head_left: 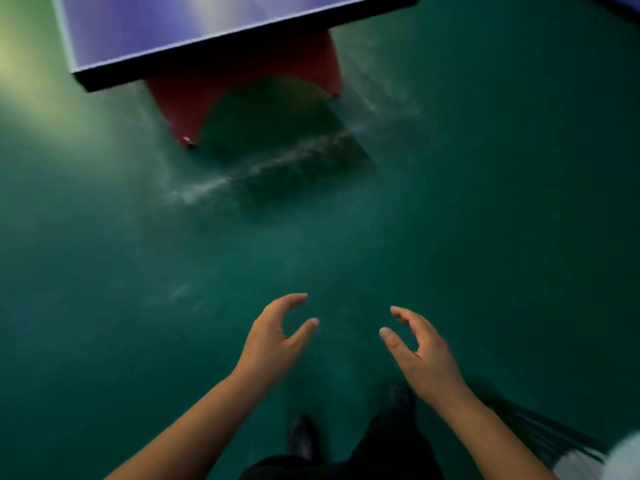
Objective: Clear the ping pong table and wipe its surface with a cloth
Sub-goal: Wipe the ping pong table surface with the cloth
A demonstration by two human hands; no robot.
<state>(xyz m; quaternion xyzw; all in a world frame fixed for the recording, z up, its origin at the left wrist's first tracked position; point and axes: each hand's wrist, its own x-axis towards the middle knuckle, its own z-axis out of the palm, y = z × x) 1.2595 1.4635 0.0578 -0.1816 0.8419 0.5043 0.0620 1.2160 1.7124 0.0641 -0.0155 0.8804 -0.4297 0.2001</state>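
Observation:
The blue ping pong table [166, 32] with white edge lines fills the upper left; only its near end shows, and nothing lies on the visible part. Its red arched leg [180, 98] stands beneath it on the floor. My left hand [273, 337] and my right hand [419, 351] hang low in the middle of the view, well short of the table, both with curled fingers apart and nothing in them. No cloth shows.
Green sports flooring [485, 202] with pale scuff marks spreads all around. My dark shoes [301, 438] and trousers are at the bottom. A white object with dark strands [585, 459] sits at the bottom right corner.

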